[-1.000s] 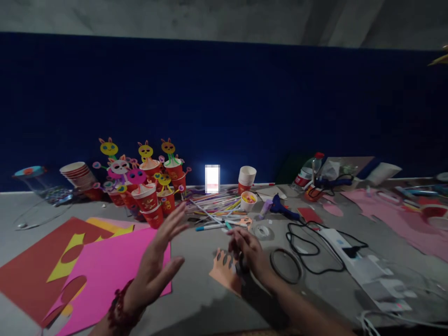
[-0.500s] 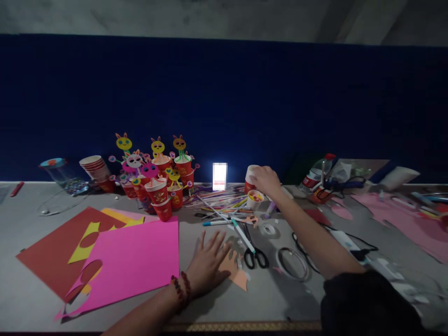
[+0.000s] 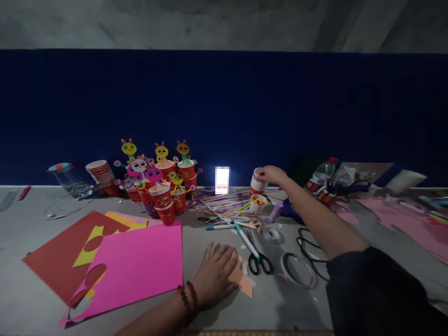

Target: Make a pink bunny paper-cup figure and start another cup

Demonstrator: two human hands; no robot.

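My left hand lies flat with fingers spread on the grey table, partly over an orange paper cut-out. Far forward, my right hand is stretched out with its fingers closed round the rim of a stack of paper cups by the blue wall. A small cup with coloured bits stands just in front of that stack. Black-handled scissors lie to the right of my left hand.
Red cups with paper animal heads cluster at the back left, beside another cup stack. Pink, yellow and red paper sheets lie at the left. Straws and pens, tape rings, black cables and a bottle are scattered about.
My right hand left the scissors and cut-out and reached forward to the cup stack. My left hand came down flat onto the orange cut-out.
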